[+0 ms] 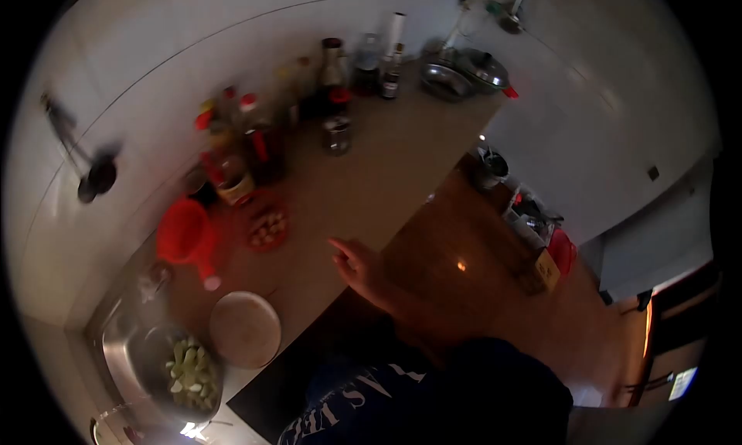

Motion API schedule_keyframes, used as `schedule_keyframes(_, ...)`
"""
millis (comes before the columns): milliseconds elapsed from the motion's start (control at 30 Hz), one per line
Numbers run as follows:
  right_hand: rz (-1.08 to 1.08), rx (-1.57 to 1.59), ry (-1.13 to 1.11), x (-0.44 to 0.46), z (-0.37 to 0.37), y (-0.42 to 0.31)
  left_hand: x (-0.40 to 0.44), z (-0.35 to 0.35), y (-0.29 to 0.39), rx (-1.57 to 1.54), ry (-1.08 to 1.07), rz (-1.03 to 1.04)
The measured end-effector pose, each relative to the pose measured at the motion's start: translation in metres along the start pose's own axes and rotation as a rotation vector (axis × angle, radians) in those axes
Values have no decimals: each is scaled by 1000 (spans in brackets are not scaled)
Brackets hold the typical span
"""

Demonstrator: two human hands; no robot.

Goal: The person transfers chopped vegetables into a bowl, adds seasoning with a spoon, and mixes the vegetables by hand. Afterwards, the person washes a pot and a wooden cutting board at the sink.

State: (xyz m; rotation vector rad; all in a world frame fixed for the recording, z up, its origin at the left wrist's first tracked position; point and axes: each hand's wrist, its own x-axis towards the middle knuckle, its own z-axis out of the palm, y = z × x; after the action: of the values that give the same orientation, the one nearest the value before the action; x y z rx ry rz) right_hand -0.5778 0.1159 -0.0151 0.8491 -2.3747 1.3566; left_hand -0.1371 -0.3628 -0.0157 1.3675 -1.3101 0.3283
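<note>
My right hand [358, 269] is over the front edge of the counter [340, 190], reaching in from the lower right. One finger points left and the others look loosely bent, with nothing visible between them. My left hand is out of sight. Left of my right hand lies a red basket [267, 222] with small pale pieces. Below it is a round white plate or board [246, 329]. A red strainer or scoop [185, 232] lies further left. In the metal sink [124, 344], a metal bowl [218, 368] holds cut green pieces [190, 371].
Bottles [263, 147] and a glass jar [337, 136] stand along the wall. A metal pan with a lid [483, 70] is at the far end. Ladles [97, 178] hang left. On the floor are a bin [491, 169] and a box [547, 269].
</note>
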Motion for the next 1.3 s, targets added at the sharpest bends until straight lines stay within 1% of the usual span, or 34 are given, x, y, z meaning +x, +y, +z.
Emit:
schedule_keyframes(33, 13, -1, 33, 0, -25, 16, -16, -4, 50, -72, -3, 92)
schedule_keyframes(100, -24, -121, 40, -3, -77, 47, -56, -19, 151, -237, -36, 259)
schedule_keyframes(133, -69, -310, 54, -10, -95, 69, -81, -27, 202, -310, -89, 316)
schedule_keyframes(167, -41, -307, 80, -20, -112, 86, -109, -41, 260, -345, -171, 310)
schedule_keyframes(200, 127, -406, 12, -30, -134, 104, -136, -68, 327, -178, -425, 117)
schedule_keyframes(233, 298, -502, -64, -41, -151, 121, -169, -70, 353, -372, -391, 260)
schedule_keyframes(267, 370, -544, -93, -55, -165, 150, -203, -71, 380, -561, -380, 411)
schedule_keyframes(300, 386, -541, -83, -61, -189, 157, -235, -85, 416, -1056, -663, 230)
schedule_keyframes(367, 608, -588, -99, -61, -237, 153, -297, -99, 474, -871, -675, 365)
schedule_keyframes(400, 649, -623, -105, -61, -255, 161, -321, -112, 502, -944, -735, 507)
schedule_keyframes(433, 649, -625, -105, -63, -270, 172, -345, -122, 528, -928, -872, 564)
schedule_keyframes(500, 769, -597, -31, -69, -297, 197, -395, -136, 573, -949, -1016, 691)
schedule_keyframes(533, 768, -602, -32, -68, -311, 207, -420, -138, 595, -999, -1024, 757)
schedule_keyframes(567, 785, -556, 22, -65, -325, 217, -442, -138, 618, -1006, -1025, 751)
schedule_keyframes(600, 799, -513, 76, -60, -339, 230, -465, -138, 643, -1083, -1087, 779)
schedule_keyframes(633, 794, -526, 78, -53, -352, 246, -486, -140, 668, -1163, -1148, 804)
schedule_keyframes(667, 749, -507, 128, -45, -364, 262, -506, -142, 693, -1170, -1149, 790)
schedule_keyframes(700, 703, -488, 175, -35, -377, 279, -526, -144, 718, -1187, -1194, 776)
schedule_keyframes(733, 691, -506, 172, -22, -390, 294, -545, -147, 740, -1207, -1238, 756)
schedule_keyframes(767, 630, -535, 213, -6, -404, 311, -563, -150, 760, -1217, -1237, 736)
schedule_keyframes(800, 571, -559, 255, 10, -418, 327, -579, -152, 782, -1256, -1307, 701)
schedule_keyframes(833, 557, -574, 257, 29, -434, 348, -594, -153, 809, -1300, -1372, 662)
schedule_keyframes(867, 474, -558, 307, 44, -447, 370, -610, -153, 831, -1307, -1373, 645)
schedule_keyframes(900, 403, -535, 345, 54, -460, 387, -625, -155, 849, -1338, -1428, 562)
schedule_keyframes(933, 399, -542, 332, 75, -477, 389, -637, -157, 868, -1374, -1473, 476)
schedule_keyframes(967, 399, -590, 285, 101, -495, 393, -649, -162, 888, -1370, -1471, 461)
schedule_keyframes(1033, 403, -622, 229, 144, -523, 421, -667, -175, 926, -1306, -1706, 369)
schedule_keyframes(1067, 300, -623, 297, 159, -532, 445, -676, -180, 943, -1287, -1704, 378)
schedule_keyframes(1100, 198, -619, 368, 175, -542, 467, -687, -184, 961, -1372, -1740, 429)
schedule_keyframes(1133, 201, -600, 327, 197, -555, 483, -697, -187, 976, -1460, -1774, 480)
schedule_keyframes(1167, 200, -584, 285, 223, -570, 500, -705, -191, 990, -1444, -1770, 487)
schedule_keyframes(1233, 89, -607, 265, 272, -591, 556, -724, -199, 1016, -1439, -1810, 596)
schedule_keyframes(1267, 72, -613, 228, 301, -603, 579, -734, -203, 1027, -1420, -1808, 584)
schedule_keyframes(1300, 55, -617, 188, 330, -613, 603, -743, -207, 1037, -1427, -1849, 541)
